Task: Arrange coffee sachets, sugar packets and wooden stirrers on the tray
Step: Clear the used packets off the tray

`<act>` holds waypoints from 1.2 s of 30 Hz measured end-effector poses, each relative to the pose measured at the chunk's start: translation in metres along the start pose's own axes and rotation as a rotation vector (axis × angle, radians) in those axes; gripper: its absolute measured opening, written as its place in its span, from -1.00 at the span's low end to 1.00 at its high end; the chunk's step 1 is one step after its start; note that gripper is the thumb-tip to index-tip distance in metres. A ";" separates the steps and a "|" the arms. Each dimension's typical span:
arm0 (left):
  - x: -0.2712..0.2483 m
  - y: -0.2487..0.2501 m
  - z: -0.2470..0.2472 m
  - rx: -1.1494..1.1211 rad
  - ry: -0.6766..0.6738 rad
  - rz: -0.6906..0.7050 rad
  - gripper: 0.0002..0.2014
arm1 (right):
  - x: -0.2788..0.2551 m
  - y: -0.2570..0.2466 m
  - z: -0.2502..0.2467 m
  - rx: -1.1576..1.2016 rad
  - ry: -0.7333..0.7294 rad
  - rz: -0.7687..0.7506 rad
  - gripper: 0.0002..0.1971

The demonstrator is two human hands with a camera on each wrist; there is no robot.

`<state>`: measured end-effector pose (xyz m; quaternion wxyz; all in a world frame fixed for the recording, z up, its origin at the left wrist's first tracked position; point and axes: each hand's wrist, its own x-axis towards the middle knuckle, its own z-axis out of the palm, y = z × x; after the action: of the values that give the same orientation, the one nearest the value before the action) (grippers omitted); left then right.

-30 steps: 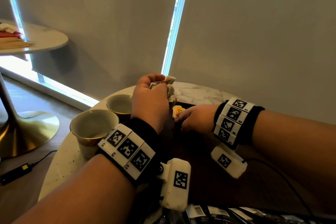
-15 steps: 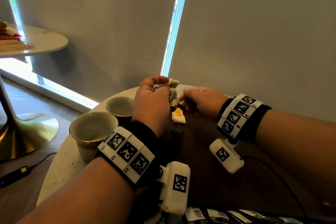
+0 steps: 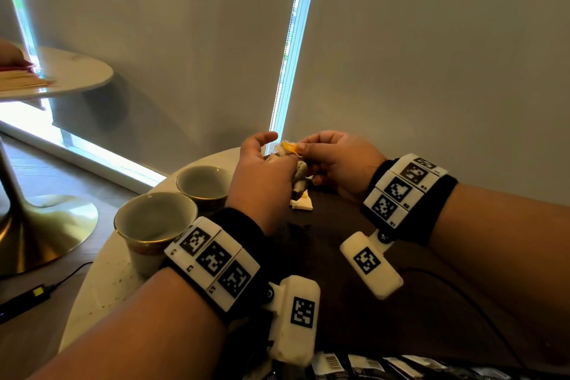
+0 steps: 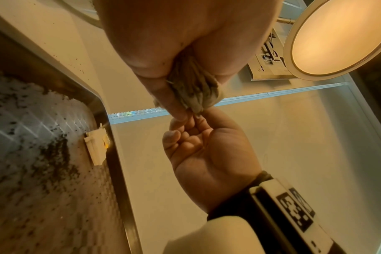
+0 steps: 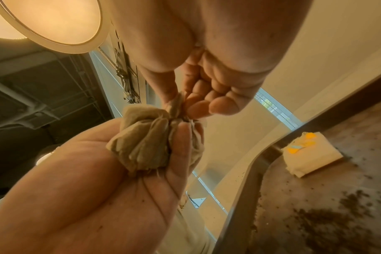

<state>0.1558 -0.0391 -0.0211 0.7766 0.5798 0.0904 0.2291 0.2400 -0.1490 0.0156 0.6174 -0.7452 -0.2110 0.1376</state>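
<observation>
My left hand (image 3: 271,160) is raised over the far end of the tray and grips a bunch of crumpled beige sachets (image 3: 299,174), seen bulging from the palm (image 5: 145,144) in the right wrist view. My right hand (image 3: 303,148) meets it from the right and pinches the top of one sachet with a yellow tag (image 3: 289,146) between thumb and fingertips (image 5: 196,106). A small stack of white packets with yellow marks (image 3: 303,203) lies in the far corner of the dark tray (image 3: 354,302). Loose brown granules (image 5: 328,221) are scattered on the tray.
Two empty cups (image 3: 154,219) (image 3: 205,183) stand on the round marble table left of the tray. Dark sachets (image 3: 370,365) lie along the near edge. A second round table (image 3: 71,71) stands at the far left, and a cable with a power block (image 3: 30,295) lies on the floor.
My right hand has lifted from the stack of packets on the tray up to the bunch in my left hand and now pinches a sachet there. My left hand has stayed raised.
</observation>
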 end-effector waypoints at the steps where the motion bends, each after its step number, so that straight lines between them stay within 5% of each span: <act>1: 0.000 0.000 0.001 -0.001 0.005 -0.007 -0.60 | 0.000 -0.001 0.000 0.015 -0.006 0.001 -0.90; 7: -0.002 0.001 0.003 -0.086 0.009 -0.023 -0.69 | -0.001 -0.001 -0.001 -0.007 0.005 -0.013 -0.96; 12: 0.000 0.001 0.001 -0.071 0.010 -0.031 -0.75 | -0.003 -0.001 -0.002 -0.001 -0.046 -0.002 -0.79; 18: -0.004 0.004 0.004 -0.111 -0.001 -0.100 -0.77 | -0.002 -0.003 -0.007 -0.087 -0.007 -0.004 -0.92; 31: -0.006 0.004 0.003 -0.105 -0.054 -0.035 -0.86 | 0.000 -0.007 -0.010 -0.108 0.017 -0.047 -0.83; 36: -0.003 0.002 0.002 -0.045 -0.026 -0.056 -0.75 | -0.002 -0.009 -0.012 -0.094 0.015 -0.044 -0.84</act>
<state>0.1536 -0.0415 -0.0190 0.7968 0.5623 0.0912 0.2015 0.2427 -0.1588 0.0264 0.5861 -0.7697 -0.2287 0.1083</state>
